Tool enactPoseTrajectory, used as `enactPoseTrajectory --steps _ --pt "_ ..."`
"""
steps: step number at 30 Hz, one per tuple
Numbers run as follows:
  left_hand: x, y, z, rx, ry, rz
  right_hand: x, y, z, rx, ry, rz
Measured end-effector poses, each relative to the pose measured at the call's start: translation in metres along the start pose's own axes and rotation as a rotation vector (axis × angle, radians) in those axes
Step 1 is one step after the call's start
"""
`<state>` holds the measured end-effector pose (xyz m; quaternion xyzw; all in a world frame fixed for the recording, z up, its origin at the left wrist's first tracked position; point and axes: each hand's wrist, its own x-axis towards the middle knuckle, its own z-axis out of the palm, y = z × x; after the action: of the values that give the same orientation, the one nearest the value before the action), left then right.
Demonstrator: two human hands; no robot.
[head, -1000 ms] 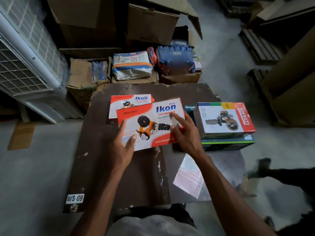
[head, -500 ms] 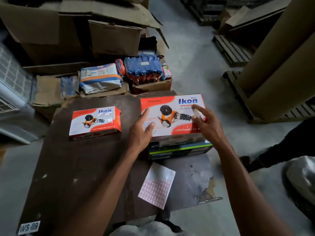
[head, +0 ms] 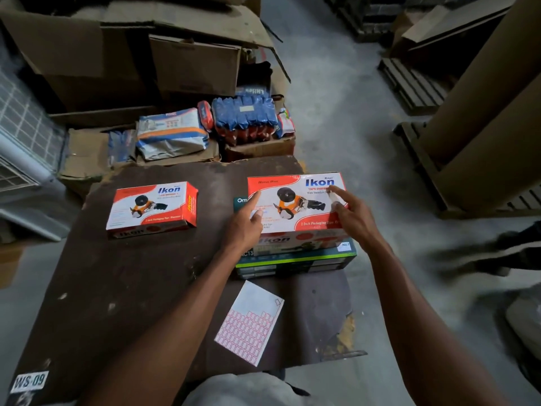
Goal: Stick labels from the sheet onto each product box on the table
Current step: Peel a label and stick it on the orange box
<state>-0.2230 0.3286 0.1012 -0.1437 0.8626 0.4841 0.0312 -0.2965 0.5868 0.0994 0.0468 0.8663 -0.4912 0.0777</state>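
Two hands with loosely spread fingers, left hand point(head: 245, 227) and right hand point(head: 352, 218), rest on the red-and-white cardboard Ikon box point(head: 295, 200); gridded label sheet point(head: 248, 323) lies at six o'clock.

Dark table point(head: 131, 288) carries one Ikon box point(head: 152, 208), green box point(head: 295, 260), label sheet point(head: 248, 322)

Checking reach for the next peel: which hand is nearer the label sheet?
Left. The left hand rests on the Ikon box above the label sheet; the right hand lies farther right.
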Motion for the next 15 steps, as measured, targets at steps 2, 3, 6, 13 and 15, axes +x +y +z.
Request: enactPoseTrajectory --steps 2,3,6,13,15 --pt "0.000 -0.001 0.003 -0.031 0.008 -0.006 0.003 0.004 0.002 -0.006 -0.013 -0.022" --pt "0.000 -0.002 0.004 -0.037 0.013 -0.003 0.005 0.006 0.003 -0.007 -0.016 -0.030" --pt "0.001 -0.005 0.004 -0.030 0.031 0.002 0.010 0.010 0.004 -0.016 -0.027 -0.047" --pt "0.005 -0.015 0.010 -0.040 0.058 0.010 0.009 0.009 0.007 -0.060 -0.035 -0.089" --pt "0.006 -0.016 0.011 -0.034 0.058 0.014 0.006 0.008 0.006 -0.097 -0.034 -0.124"
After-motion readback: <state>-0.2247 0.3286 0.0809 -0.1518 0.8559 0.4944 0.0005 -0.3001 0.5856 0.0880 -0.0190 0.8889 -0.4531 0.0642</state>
